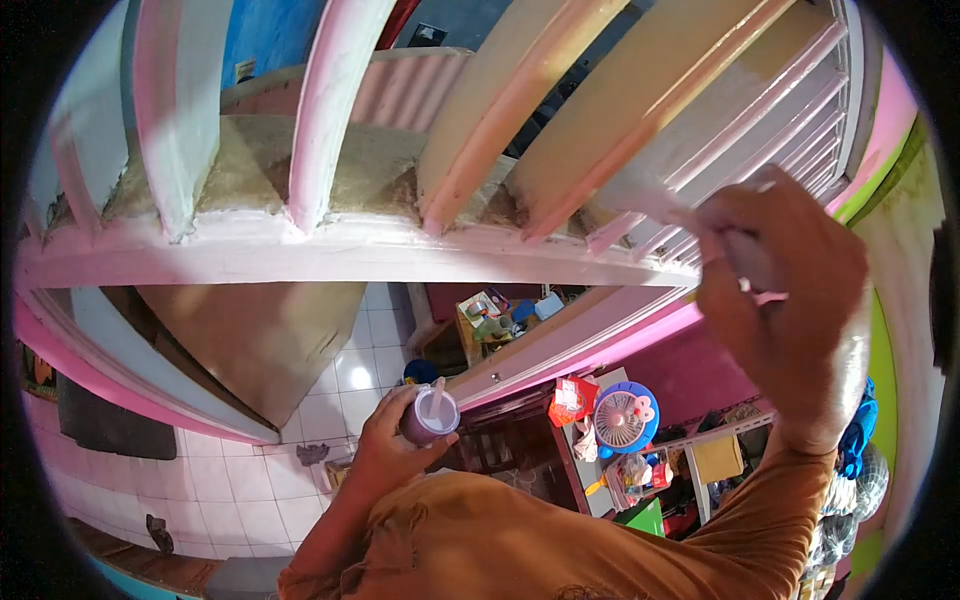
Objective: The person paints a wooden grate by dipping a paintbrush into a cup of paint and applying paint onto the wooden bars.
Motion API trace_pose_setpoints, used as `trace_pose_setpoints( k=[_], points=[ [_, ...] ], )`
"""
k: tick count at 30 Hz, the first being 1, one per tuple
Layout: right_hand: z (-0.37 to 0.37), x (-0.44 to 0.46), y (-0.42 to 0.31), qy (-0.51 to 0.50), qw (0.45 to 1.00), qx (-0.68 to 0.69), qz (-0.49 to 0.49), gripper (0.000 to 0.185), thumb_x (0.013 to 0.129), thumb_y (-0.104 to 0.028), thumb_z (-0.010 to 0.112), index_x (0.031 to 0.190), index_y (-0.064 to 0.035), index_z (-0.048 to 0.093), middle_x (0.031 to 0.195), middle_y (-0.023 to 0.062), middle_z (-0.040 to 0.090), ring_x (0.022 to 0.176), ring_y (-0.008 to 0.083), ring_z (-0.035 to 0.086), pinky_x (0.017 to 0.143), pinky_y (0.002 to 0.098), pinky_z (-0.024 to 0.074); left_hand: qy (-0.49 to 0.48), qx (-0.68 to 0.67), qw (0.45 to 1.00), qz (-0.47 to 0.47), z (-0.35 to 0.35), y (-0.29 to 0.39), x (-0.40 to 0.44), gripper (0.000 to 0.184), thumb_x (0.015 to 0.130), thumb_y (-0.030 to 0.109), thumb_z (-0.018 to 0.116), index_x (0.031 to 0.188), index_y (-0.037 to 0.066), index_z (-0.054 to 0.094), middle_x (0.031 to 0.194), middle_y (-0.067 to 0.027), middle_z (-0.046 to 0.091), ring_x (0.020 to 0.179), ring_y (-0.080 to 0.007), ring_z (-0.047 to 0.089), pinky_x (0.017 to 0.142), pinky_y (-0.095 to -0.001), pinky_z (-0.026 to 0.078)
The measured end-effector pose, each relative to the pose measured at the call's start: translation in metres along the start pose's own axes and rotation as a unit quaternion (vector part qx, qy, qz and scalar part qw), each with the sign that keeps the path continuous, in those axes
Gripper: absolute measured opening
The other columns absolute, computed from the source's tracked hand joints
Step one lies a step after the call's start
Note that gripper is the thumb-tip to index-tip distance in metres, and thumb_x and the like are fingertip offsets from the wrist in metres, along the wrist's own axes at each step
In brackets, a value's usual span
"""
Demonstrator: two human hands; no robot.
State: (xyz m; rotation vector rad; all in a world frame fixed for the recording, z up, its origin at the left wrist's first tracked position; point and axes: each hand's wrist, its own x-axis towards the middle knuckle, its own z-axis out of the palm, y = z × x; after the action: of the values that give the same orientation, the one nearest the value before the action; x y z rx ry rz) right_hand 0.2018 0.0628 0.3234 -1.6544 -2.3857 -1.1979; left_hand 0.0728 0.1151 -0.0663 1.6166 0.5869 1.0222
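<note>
My left hand [390, 445] is wrapped around a small purple cup [422, 430] of white paint-like liquid, held low in front of my body. A pale stick [438, 398] stands in the cup, leaning on its rim. Raised at the right, my right hand [785, 280] is closed around a pale flat thing [655, 203]. Its end points left towards the slats and is too blurred to name. Close by are the upright slats [560, 125] of a vent frame, white and pink, with orange-brown patches. Below them runs a white crossbar [330, 250] with uneven white coating.
Below is a white tiled floor [265, 475]. A brown door panel [255, 340] stands under the crossbar. At the lower right, a blue fan [625, 420] sits among household items near a shelf [725, 435]. A cluttered wooden table [470, 335] shows through the doorway.
</note>
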Motion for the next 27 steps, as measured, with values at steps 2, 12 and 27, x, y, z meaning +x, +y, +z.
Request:
trace_pose_setpoints(
  k=[2,12,27],
  points=[
    [-0.013,-0.001,0.008,0.004,1.0,-0.002,-0.03,0.014,0.084,0.003,0.065,0.097,-0.0014,0.065,0.084,0.0083,0.066,0.066,0.0195,0.063,0.062,0.0298,0.0499,0.002,0.01,1.0,0.017,0.0,-0.001,0.0,0.069,0.075,0.022,0.089,0.129,-0.003,0.055,0.122,-0.0145,0.059,0.115,-0.0239,0.061,0.1,-0.0361,0.05],
    [-0.019,-0.006,0.01,0.056,0.998,0.01,0.029,0.01,0.088,0.003,0.063,0.098,0.0015,0.064,0.083,0.0051,0.061,0.071,0.0085,0.057,0.061,0.0236,0.0453,0.014,0.008,1.0,0.004,0.006,0.002,-0.002,0.073,0.07,0.024,0.092,0.126,-0.007,0.058,0.124,-0.023,0.063,0.115,-0.0349,0.064,0.098,-0.0412,0.052],
    [-0.037,0.017,0.059,0.186,0.977,-0.068,0.073,0.011,0.097,-0.01,0.067,0.104,-0.002,0.067,0.076,0.0049,0.067,0.069,0.0064,0.063,0.063,0.0221,0.0503,0.013,-0.03,0.999,-0.008,0.009,0.002,-0.009,0.069,0.072,0.021,0.091,0.127,-0.003,0.057,0.12,-0.0187,0.062,0.111,-0.0308,0.064,0.095,-0.0393,0.052]
  ],
)
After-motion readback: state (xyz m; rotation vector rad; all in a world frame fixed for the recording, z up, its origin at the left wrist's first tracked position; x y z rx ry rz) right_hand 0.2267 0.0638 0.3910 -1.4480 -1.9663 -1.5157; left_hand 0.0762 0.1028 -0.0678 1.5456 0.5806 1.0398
